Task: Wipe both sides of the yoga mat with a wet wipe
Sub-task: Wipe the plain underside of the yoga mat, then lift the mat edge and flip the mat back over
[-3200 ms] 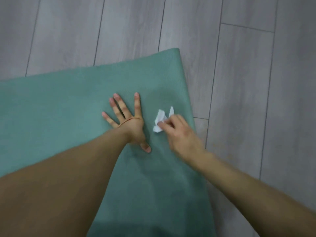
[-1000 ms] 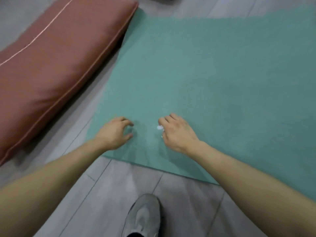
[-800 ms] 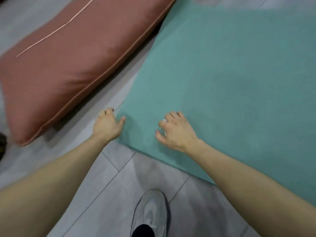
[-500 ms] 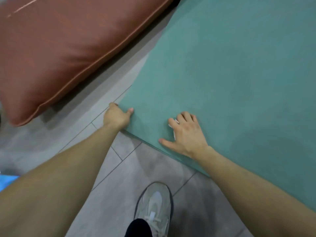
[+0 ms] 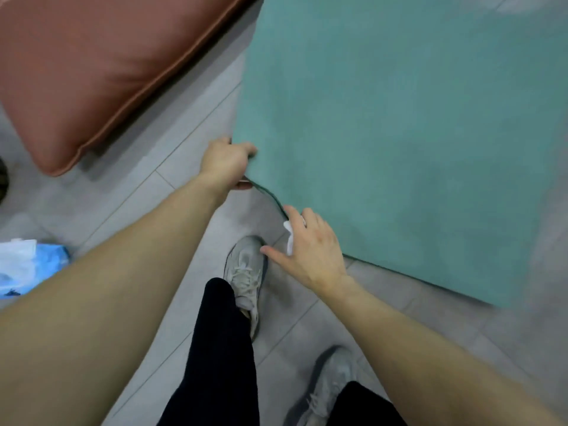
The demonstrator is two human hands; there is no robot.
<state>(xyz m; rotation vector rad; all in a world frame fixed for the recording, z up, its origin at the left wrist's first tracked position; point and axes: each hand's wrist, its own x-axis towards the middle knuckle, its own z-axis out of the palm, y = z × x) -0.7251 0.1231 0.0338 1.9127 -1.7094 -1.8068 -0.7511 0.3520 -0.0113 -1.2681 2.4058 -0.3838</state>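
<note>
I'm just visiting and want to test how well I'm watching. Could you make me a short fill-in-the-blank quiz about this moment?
1. The left hand grips the near ____ of the yoga mat.
2. The white wet wipe is tucked in the ____ hand.
3. The pink cushion lies to the ____ of the mat.
4. The mat's colour is ____.

Missing words: corner; right; left; green
</note>
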